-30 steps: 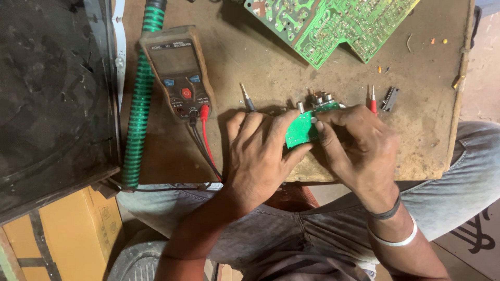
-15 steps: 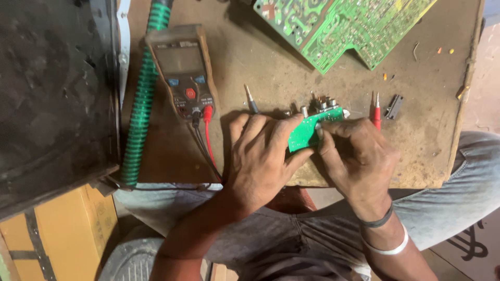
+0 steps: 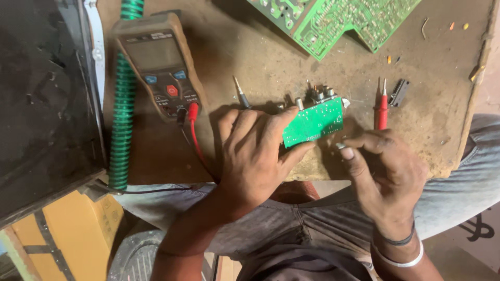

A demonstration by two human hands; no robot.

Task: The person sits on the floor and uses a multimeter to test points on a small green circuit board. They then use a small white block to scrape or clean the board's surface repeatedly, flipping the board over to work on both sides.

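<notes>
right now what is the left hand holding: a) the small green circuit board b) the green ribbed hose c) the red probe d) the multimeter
a: the left hand grips the small green circuit board by its edge, while the red probe, multimeter and green ribbed hose lie untouched on the workbench.

left hand [image 3: 258, 151] gripping, right hand [image 3: 388, 166] pinched

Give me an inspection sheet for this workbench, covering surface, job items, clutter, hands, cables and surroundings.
Surface: worn brown bench top, dusty.
Job's things: small green circuit board with components on its far edge.
Clutter: large green circuit board, multimeter, red probe, black chip, scattered small bits.
Hands: left hand grips the small board; right hand beside it, fingertips pinched.
Cables: red and black meter leads; green ribbed hose.
Surroundings: dark panel left, yellow box below.
</notes>
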